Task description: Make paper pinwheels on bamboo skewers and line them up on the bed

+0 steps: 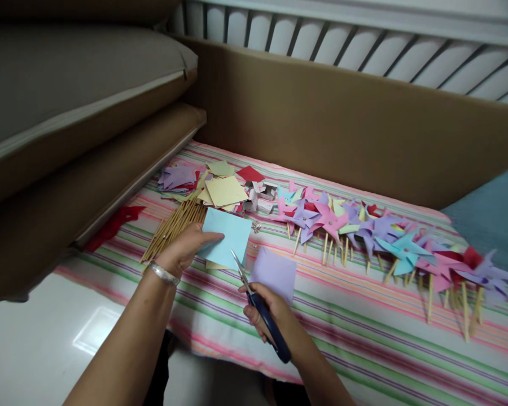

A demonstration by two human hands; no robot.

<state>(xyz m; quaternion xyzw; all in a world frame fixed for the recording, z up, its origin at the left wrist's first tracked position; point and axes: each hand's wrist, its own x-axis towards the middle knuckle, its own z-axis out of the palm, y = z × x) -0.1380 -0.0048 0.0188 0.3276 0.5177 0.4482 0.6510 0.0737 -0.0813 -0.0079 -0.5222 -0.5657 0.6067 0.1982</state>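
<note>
A light blue paper square (225,234) is pinched at its left edge by my left hand (185,245), the index finger pointing across its top face. The fingers beneath the sheet are hidden. My right hand (275,309) grips a pair of scissors with dark blue handles (273,332). The blades (239,268) point up and left, their tips by the blue square's lower right part. A lilac paper square (275,273) lies just beyond my right hand. Part of a pale yellow sheet (215,265) shows under the blue square.
Thin wooden sticks (175,225) lie left of several stacked paper squares (225,192). Small metal pieces (256,226) sit near a small open box (265,192). Paper pinwheels (332,220) on sticks fill the right side. Large brown cushions (110,141) overhang the left; a brown panel (322,124) stands behind.
</note>
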